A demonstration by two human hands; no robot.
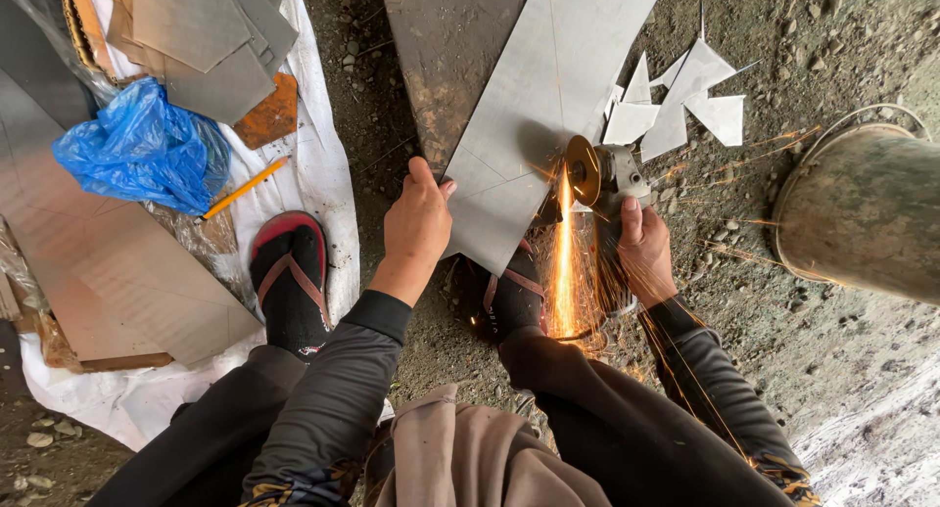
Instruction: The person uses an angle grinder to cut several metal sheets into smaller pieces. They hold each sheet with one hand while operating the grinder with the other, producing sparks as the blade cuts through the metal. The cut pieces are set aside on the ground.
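Right hand (641, 248) is wrapped tight round the angle grinder (607, 179), disc biting the steel sheet (534, 106) edge, sparks shooting toward 6 o'clock; I'd keep that disc square. Left hand (416, 223) clamps fingers-together on the sheet's 9 o'clock edge; press harder so nothing chatters.

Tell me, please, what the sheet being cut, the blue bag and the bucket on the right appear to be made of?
Sheet: thin, dull grey metal, probably steel, since sparks fly where the grinder in the right hand cuts it; the left hand steadies it.
Blue bag: crinkled, glossy thin plastic.
Bucket: looks like worn, stained metal with a wire handle, though I can't be sure.
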